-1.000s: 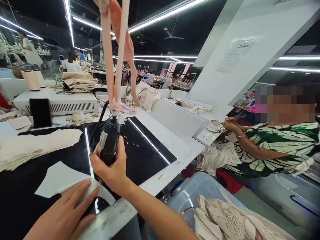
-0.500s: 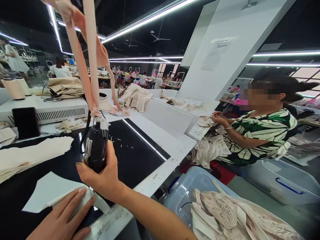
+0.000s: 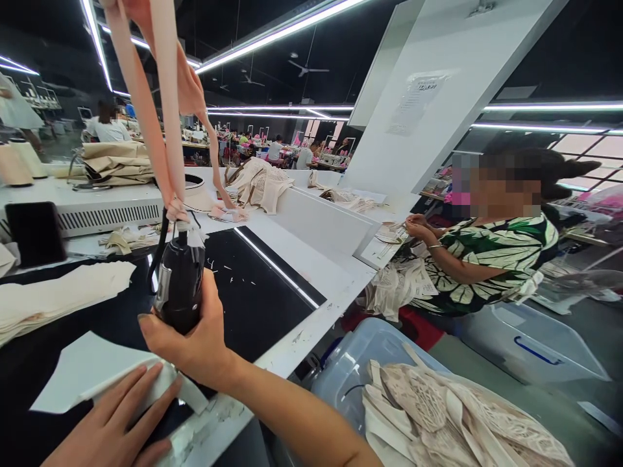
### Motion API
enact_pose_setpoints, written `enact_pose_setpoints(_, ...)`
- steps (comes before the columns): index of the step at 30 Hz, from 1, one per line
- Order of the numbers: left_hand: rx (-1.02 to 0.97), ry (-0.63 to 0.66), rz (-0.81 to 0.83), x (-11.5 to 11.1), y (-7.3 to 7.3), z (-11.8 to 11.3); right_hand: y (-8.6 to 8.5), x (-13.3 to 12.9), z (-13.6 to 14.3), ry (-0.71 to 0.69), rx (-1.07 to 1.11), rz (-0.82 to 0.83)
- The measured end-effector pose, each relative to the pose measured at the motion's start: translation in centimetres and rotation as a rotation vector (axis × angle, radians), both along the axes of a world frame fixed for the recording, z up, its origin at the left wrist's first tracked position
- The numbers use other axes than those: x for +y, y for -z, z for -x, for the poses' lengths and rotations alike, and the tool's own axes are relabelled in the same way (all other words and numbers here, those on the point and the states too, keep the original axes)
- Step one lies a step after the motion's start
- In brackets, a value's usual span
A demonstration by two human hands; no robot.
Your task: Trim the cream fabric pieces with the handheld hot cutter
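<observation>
My right hand (image 3: 207,347) is wrapped round a black hand-held power tool (image 3: 179,285), held upright over the near edge of the dark work surface. Peach fabric strips (image 3: 168,123) are knotted at the tool's top, and a black cord runs beside it. The tool's lower end is hidden behind my fingers. Flat on a pale fabric piece (image 3: 80,373) lies my left hand (image 3: 114,415), fingers spread, just left of the tool. That piece has a folded or layered edge under my fingertips.
A stack of cream fabric pieces (image 3: 63,292) lies left, below a black phone (image 3: 35,235). Thread cones (image 3: 26,159) stand behind. At right, a plastic bin (image 3: 341,389) holds beige lace garments (image 3: 438,415). Beyond it sits a person (image 3: 487,259) handling fabric.
The camera view has shifted slightly, so everything sits a little further left. Both hands keep their places on the tool and the fabric piece.
</observation>
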State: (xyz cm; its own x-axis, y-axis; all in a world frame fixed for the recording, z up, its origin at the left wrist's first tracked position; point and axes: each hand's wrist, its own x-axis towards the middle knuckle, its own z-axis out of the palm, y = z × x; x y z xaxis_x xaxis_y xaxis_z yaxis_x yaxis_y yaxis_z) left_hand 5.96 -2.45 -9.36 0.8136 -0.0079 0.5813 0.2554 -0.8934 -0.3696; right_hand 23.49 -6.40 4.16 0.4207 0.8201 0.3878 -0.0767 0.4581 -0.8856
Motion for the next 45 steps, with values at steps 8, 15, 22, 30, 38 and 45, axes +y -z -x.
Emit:
enact_pose_setpoints(8, 0.003, 0.009, 0.001, 0.1, 0.0, 0.0, 0.0, 0.2, 0.2, 0.016, 0.007, -0.009)
enact_pose_setpoints(15, -0.009, -0.005, -0.001, 0.2, 0.6, 0.3, -0.4, -0.1, 0.1, 0.007, 0.019, 0.017)
enact_pose_setpoints(22, -0.01, -0.019, -0.001, 0.0, 0.6, 0.2, -0.6, -0.2, 0.1, -0.008, 0.032, 0.022)
enact_pose_setpoints(30, -0.013, -0.017, -0.01, 0.0, 0.1, -0.2, -0.5, -0.2, 0.2, 0.018, 0.018, 0.032)
enact_pose_setpoints(38, 0.004, -0.008, -0.053, -0.1, 0.1, 0.0, -0.6, -0.2, 0.2, 0.007, 0.031, 0.022)
enact_pose_setpoints(45, -0.011, -0.038, 0.013, 0.0, 0.9, 0.0, -0.3, -0.2, 0.1, 0.036, -0.012, 0.016)
